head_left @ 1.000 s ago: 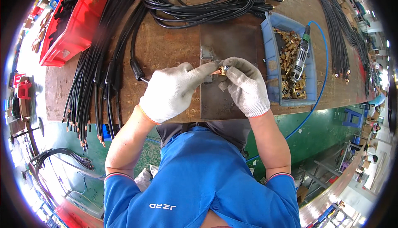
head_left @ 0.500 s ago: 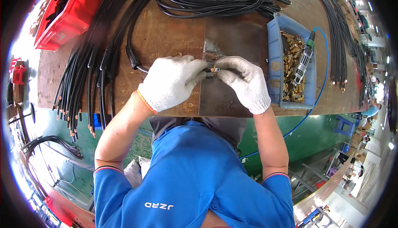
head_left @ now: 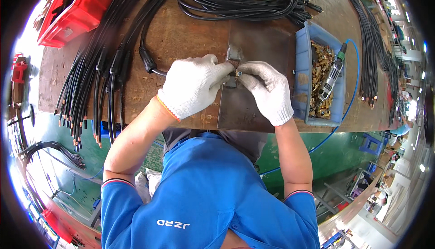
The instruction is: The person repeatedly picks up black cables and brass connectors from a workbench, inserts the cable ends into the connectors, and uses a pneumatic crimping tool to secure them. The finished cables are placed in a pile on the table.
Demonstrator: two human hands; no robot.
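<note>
Both my hands wear white knitted gloves and meet above a dark metal plate [head_left: 253, 113] at the table's near side. My left hand [head_left: 192, 86] is closed round a black cable [head_left: 158, 72], which leads back to a thick black sleeve [head_left: 147, 59]. At the cable's end, my right hand [head_left: 269, 90] pinches a small brass fitting [head_left: 238, 73] between thumb and fingers. Gloved fingertips partly hide where fitting and cable meet. Just behind the fingers, a small metal block [head_left: 234, 52] stands on the plate.
To the right, a blue bin [head_left: 302, 59] holds many brass fittings, with an air screwdriver [head_left: 333, 77] lying across it and its blue hose [head_left: 357, 68] curving off the table. Black cables [head_left: 81, 86] with bare copper ends overhang the left edge. Behind lies a cable bundle [head_left: 235, 7]; a red bin [head_left: 81, 13] stands far left.
The whole view has shifted slightly. My hands stay together at the fitting, and the right fingers have changed their pinch a little.
</note>
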